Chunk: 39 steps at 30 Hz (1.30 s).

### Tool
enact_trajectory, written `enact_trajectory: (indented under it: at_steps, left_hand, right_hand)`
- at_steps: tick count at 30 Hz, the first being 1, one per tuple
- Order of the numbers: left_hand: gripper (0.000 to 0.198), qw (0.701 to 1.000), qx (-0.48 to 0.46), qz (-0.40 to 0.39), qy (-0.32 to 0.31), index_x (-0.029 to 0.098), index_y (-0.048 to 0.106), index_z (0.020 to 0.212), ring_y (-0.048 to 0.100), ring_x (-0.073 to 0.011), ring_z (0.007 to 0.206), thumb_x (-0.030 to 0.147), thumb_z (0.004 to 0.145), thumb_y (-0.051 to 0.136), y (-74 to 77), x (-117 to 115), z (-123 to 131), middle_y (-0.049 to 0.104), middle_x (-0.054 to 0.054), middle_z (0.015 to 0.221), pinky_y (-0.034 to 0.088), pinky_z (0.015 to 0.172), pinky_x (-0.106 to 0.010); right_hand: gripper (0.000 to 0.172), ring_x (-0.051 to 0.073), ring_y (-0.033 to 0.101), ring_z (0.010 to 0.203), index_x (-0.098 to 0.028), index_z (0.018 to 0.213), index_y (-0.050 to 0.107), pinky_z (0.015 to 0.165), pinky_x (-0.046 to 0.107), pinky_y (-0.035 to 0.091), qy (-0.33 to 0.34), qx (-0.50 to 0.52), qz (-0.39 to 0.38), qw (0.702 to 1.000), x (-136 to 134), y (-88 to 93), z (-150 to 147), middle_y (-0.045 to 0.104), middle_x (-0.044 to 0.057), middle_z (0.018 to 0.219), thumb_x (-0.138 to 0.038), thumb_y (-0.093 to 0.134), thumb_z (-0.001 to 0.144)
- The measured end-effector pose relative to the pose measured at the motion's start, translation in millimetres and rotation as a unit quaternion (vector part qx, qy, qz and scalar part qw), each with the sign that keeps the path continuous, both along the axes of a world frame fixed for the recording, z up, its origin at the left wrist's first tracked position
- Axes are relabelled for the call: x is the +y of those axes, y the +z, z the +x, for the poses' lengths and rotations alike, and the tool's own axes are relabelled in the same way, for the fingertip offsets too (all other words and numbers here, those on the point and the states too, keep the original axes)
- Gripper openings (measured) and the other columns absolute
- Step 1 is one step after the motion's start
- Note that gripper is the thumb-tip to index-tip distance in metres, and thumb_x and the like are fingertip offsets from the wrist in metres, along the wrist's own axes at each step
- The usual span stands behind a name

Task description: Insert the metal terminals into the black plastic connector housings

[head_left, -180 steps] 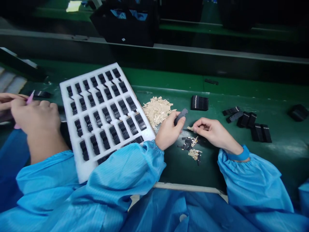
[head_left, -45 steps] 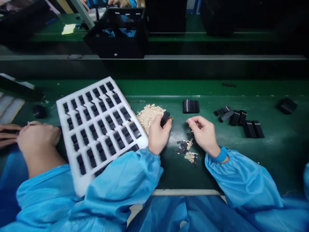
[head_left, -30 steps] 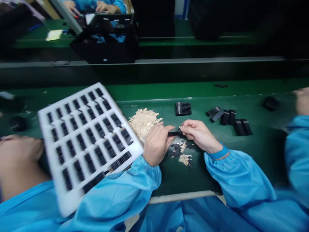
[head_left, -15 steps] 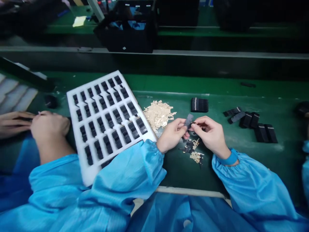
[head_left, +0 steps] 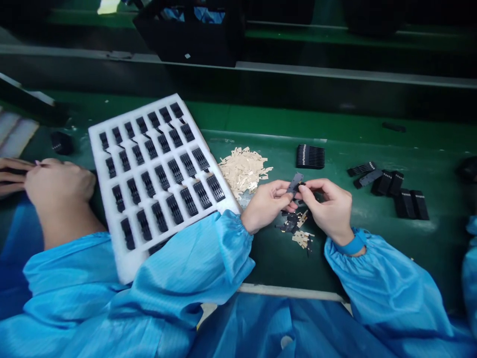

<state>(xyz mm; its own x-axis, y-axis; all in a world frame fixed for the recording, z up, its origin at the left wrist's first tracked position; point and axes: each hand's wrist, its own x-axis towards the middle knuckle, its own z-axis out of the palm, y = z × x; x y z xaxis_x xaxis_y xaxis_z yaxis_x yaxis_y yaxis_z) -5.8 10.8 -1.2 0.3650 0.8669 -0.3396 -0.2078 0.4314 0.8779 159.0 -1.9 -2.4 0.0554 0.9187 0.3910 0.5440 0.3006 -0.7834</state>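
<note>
Hands (head_left: 265, 203) on strip (head_left: 295, 181) — near tray edge (head_left: 231, 200)

Factory workbench (head_left: 268, 268) with parts tray (head_left: 128, 261)

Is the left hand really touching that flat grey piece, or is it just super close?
Touching. The head view shows the left hand pinching the flat grey piece between thumb and fingers.

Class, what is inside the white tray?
Rows of black slotted parts sit inside the white tray. The person's left sleeve covers much of its near edge, so what lies there cannot be seen.
</note>
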Motion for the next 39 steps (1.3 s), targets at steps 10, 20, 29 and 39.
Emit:
enact_trajectory:
  at_steps: [10,20,29,39]
  left_hand:
    - [0.022,1.000,0.009,-0.008,0.005,0.009,0.066,0.108,0.069,-0.0092,0.065,0.009,0.086,0.064,1.8,0.0,-0.9,0.074,-0.004,0.076,0.058,0.068,-0.022]
    - [0.024,1.000,-0.004,0.002,0.004,0.009,0.067,0.109,0.069,-0.0100,0.066,0.010,0.085,0.066,3.1,-0.7,-1.1,0.072,-0.003,0.074,0.059,0.067,-0.022]
    - [0.023,1.000,-0.017,-0.001,0.004,0.010,0.066,0.109,0.070,-0.0086,0.066,0.013,0.086,0.067,2.5,-1.8,-0.2,0.075,-0.005,0.081,0.059,0.067,-0.020]
    - [0.022,1.000,0.004,-0.010,0.004,0.008,0.065,0.112,0.070,-0.0080,0.065,0.009,0.090,0.060,6.0,-1.7,0.4,0.076,-0.006,0.085,0.059,0.069,-0.021]
  right_hand:
    - [0.006,0.018,0.071,0.068,-0.022,0.082,0.071,0.068,0.032,0.056,0.002,0.004,0.005,1.000,-0.4,1.1,-0.3,0.076,0.002,0.078,-0.027,0.072,0.087]
    - [0.011,0.020,0.072,0.068,-0.022,0.081,0.071,0.067,0.034,0.058,-0.003,0.043,-0.024,0.999,-1.2,-1.0,-0.2,0.075,0.003,0.079,-0.032,0.072,0.087]
    - [0.010,0.020,0.073,0.070,-0.023,0.083,0.071,0.067,0.035,0.057,-0.007,0.032,-0.015,0.999,-2.2,0.9,-1.3,0.076,0.003,0.080,-0.031,0.072,0.087]
    - [0.008,0.020,0.072,0.069,-0.023,0.082,0.071,0.067,0.034,0.056,-0.007,0.024,-0.007,1.000,-2.4,1.8,-1.5,0.076,0.002,0.080,-0.029,0.072,0.087]
